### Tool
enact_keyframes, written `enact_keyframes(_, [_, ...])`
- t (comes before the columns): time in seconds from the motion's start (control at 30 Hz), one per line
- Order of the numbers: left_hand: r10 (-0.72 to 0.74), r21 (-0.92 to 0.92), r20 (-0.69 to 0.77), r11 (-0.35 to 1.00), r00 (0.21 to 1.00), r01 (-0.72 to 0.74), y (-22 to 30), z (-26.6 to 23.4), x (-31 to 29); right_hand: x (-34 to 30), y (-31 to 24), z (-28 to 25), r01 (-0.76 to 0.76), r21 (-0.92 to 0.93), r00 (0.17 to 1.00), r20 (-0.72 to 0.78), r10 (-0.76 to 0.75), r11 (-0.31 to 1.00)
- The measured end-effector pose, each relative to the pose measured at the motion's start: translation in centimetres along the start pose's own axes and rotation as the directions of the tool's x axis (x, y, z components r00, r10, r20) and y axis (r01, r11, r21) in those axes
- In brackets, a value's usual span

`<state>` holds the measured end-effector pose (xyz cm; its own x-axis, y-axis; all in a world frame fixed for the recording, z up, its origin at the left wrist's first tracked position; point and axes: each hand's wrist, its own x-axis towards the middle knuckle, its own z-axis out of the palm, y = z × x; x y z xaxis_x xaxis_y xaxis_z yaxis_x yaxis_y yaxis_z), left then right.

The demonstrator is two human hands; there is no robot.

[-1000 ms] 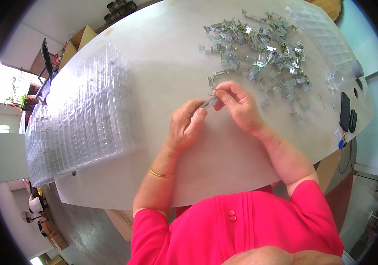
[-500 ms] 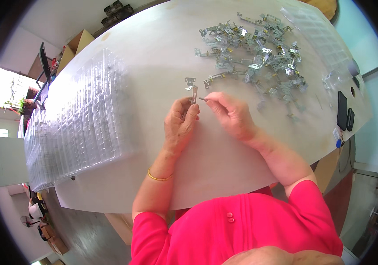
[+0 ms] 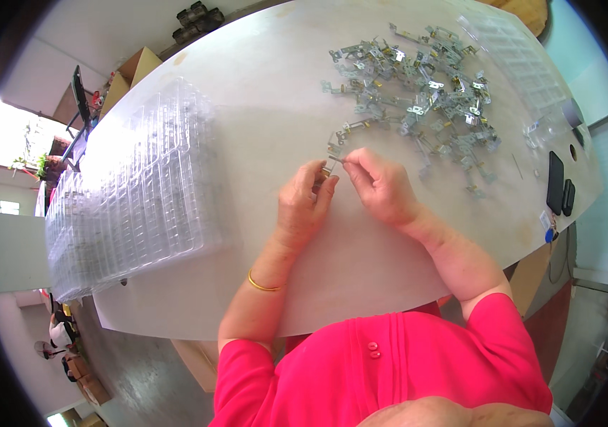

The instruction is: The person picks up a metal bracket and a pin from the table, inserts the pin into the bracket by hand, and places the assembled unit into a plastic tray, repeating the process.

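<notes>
Since half a second ago both hands have drifted a touch toward the pile and closed in on each other, and the loose piece that sat just above the fingers back then isn't lying on its own anymore. So now the small metal part point(image 3: 332, 162) sits right between the two hands, just above the white table point(image 3: 261, 107), close to the near edge of the scattered heap. Left hand point(image 3: 302, 206) has its grip pinched shut on the lower, brassy end of it, and right hand point(image 3: 382, 186) is pinched on the thin upper end, thumb and forefinger tips meeting — looks to me like one hand steadies while the other fiddles, which is probably why it's held up close instead of flat on the table. Gold bangle point(image 3: 264, 284) on the left wrist. Out past the hands, the pile of metal clips point(image 3: 418, 92) is spread within easy reach on the right side, and the stack of clear plastic trays point(image 3: 133, 192) sits well apart on the left. A dark phone point(image 3: 554, 182) lies near the table's right edge.
</notes>
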<state>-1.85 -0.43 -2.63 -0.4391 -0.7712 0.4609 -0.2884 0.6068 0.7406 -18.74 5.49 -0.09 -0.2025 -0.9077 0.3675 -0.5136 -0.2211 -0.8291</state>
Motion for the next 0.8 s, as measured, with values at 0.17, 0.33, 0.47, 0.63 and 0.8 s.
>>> enact_keyframes(0.17, [0.042, 0.075, -0.046, 0.996, 0.998, -0.039, -0.2, -0.1, -0.4, -0.1, 0.4, 0.4, 0.164, -0.050, 0.986, 0.014, -0.164, 0.985])
enact_keyframes(0.33, [-0.061, 0.004, -0.188, 0.998, 0.980, 0.062, 0.8, 0.1, 0.5, -0.5, 0.6, -0.1, 0.013, 0.034, 1.000, 0.022, -0.014, 0.999])
enact_keyframes(0.47, [-0.039, 0.203, -0.147, 0.977, 0.988, 0.068, 0.2, -0.9, 0.2, -0.8, 0.9, 0.6, 0.034, 0.107, 0.998, 0.052, -0.039, 0.994])
enact_keyframes(0.63, [-0.180, 0.297, -0.036, 0.937, 0.983, 0.183, -0.4, -1.6, -0.4, -0.8, 1.4, 0.8, -0.040, 0.141, 0.996, 0.088, 0.027, 0.989])
enact_keyframes(0.8, [-0.029, 0.297, -0.125, 0.952, 0.992, 0.066, -0.5, -0.9, -0.2, -0.6, 1.5, 0.6, -0.086, 0.135, 0.991, 0.117, 0.070, 0.987])
